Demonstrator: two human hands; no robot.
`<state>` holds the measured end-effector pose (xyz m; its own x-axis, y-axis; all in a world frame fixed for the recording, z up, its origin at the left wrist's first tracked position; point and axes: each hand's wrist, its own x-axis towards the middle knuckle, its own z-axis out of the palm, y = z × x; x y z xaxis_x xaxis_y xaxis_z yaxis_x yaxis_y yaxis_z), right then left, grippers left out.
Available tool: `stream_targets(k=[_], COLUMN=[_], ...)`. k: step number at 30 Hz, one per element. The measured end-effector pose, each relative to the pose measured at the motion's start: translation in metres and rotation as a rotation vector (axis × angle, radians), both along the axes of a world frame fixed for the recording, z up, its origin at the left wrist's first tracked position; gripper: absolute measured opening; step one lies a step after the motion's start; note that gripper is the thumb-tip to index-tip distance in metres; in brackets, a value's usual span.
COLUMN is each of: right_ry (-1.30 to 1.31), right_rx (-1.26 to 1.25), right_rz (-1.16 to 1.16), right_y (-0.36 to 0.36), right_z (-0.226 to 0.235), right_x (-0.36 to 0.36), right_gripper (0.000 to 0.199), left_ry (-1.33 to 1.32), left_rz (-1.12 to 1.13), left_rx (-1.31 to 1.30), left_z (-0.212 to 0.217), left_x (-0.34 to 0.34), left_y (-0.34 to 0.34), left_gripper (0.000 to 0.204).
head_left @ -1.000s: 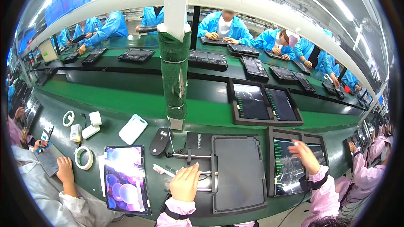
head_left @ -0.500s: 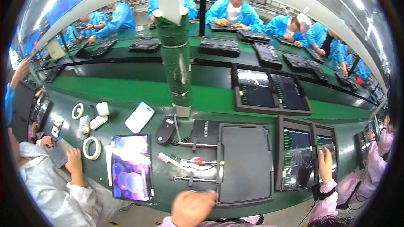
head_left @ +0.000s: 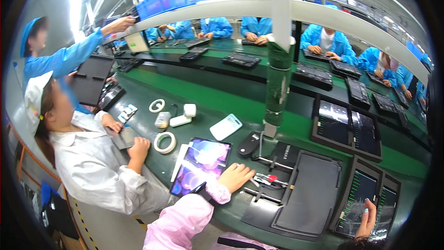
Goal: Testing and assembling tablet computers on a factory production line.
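My left hand (head_left: 237,177), in a pink sleeve with a dark band at the wrist, reaches in from below. Its fingers are outstretched and apart, palm down, beside a tablet (head_left: 209,152) with a lit purple picture. The fingertips cover one end of a white cable bundle with a red part (head_left: 272,178); contact cannot be made out. The bundle lies by a black fixture (head_left: 311,192) with metal rods. My right hand (head_left: 366,220) is over a black double frame (head_left: 377,173) holding dark screens with green marks. Its fingers point up, a teal spot at one tip, and hold nothing visible.
A co-worker in white (head_left: 101,166) sits at left with hands on a grey panel. Tape rolls (head_left: 164,143), a pale blue case (head_left: 226,127) and a black oval device (head_left: 249,144) lie nearby. A green-wrapped post (head_left: 279,83) rises behind. A second double frame (head_left: 347,127) lies farther off.
The view has swung left, so the bench appears farther right. My left hand has gone from curled near the fixture's front edge to outstretched beside the tablet. My right hand stays over the double frame.
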<state>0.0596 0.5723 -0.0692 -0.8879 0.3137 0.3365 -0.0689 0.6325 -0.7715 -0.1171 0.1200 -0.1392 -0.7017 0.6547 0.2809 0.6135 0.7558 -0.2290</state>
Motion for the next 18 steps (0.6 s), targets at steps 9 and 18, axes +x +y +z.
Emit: stream_targets(k=[9, 18], right_ry=[0.027, 0.027], right_rx=[-0.016, 0.027], right_rz=[0.078, 0.094], right_y=[0.016, -0.034], right_z=[-0.011, 0.016], right_x=[-0.007, -0.001], right_gripper=[0.029, 0.023], left_ry=[0.175, 0.229], left_rz=[-0.186, 0.040], left_rx=[-0.148, -0.061], left_z=[0.000, 0.110], left_x=[-0.014, -0.057], left_y=[-0.024, -0.091], left_gripper=[0.017, 0.010])
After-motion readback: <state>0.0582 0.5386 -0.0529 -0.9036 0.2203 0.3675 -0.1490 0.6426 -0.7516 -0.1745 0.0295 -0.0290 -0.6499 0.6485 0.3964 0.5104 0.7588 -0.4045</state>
